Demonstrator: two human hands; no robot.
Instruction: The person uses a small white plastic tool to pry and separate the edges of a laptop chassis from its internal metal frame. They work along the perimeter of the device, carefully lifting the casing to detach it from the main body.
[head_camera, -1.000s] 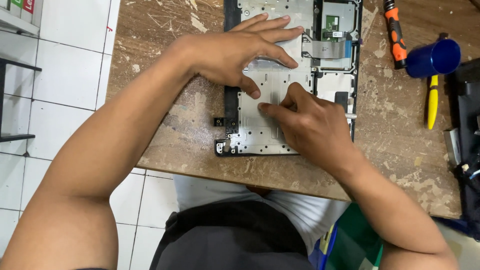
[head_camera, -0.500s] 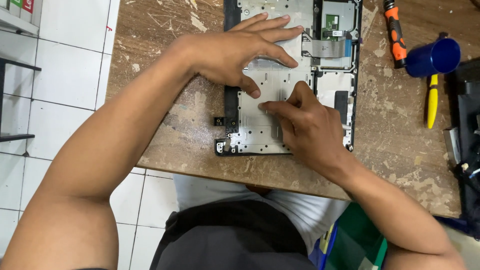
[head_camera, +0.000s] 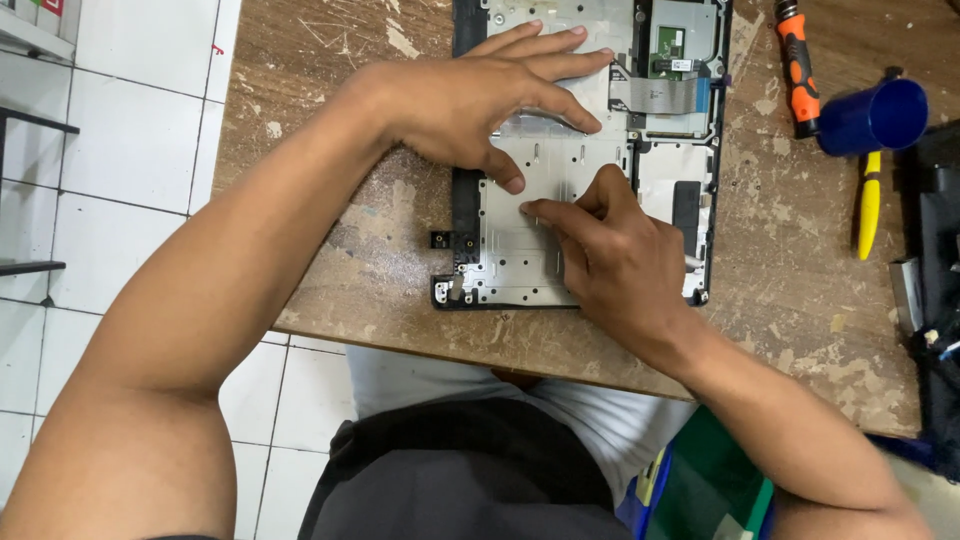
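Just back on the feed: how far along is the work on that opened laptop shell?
Done: the laptop shell lies open, with metal plate and green board exposed. In hand: left hand presses flat on the plate, right hand pinches at its surface. Left: the plate sits seated in the shell; screwdriver lies unused.

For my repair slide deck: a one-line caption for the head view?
Both hands, left hand and right hand, press on an opened laptop base on a worn wooden table.

The right hand (head_camera: 615, 260) has slid leftward across the grey metal backplate (head_camera: 520, 250) of the opened laptop base (head_camera: 690, 180). Its fingertips (head_camera: 530, 208) now lie close under the left hand's (head_camera: 480, 100) thumb, seemingly pinching something too small to make out.
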